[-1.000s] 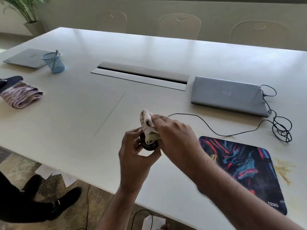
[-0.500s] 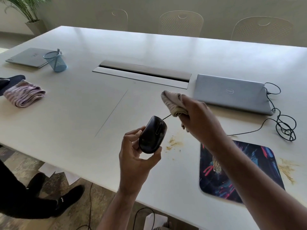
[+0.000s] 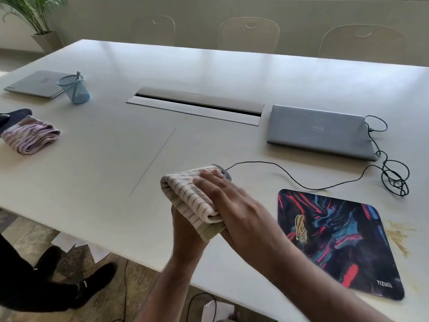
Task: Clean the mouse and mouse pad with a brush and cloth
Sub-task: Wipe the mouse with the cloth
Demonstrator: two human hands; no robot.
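Head view: above the near edge of the surface (image 3: 97,177), the right hand (image 3: 234,205) lay with straight fingers (image 3: 210,180) pressing a striped cloth (image 3: 188,194) over the mouse (image 3: 225,172), only its tip showing. The left hand (image 3: 185,228) clasped the bundle from beneath. The mouse pad (image 3: 336,240) lay toward the near right corner.
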